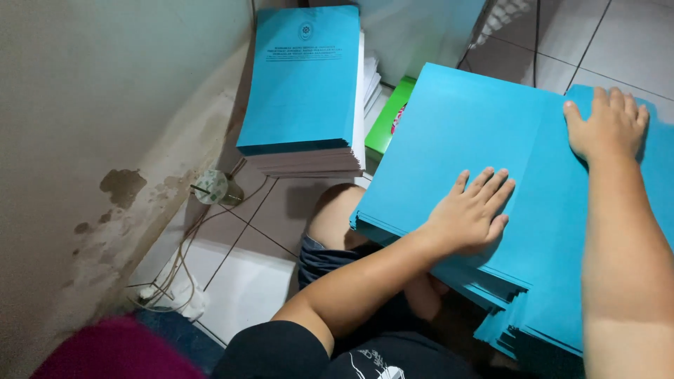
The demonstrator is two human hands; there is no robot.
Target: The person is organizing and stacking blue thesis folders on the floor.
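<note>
Plain sky-blue sheets (463, 133)

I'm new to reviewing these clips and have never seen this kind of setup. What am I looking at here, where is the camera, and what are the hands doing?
There is no machine here: a person wears one camera on the head, so the single picture looks down at their own arms and lap. They appear to sit on a tiled floor beside a stained wall. Both hands lie flat, fingers spread, on a fanned pile of blue sheets resting over the lap: the left hand near the middle, the right hand at the far edge. Neither hand grips anything; they press on the top sheet. Further away on the floor stands a separate neat stack of booklets with a printed blue cover. A green box shows between the two piles, and a plastic cup with a straw sits by the wall, near some thin cables.
</note>
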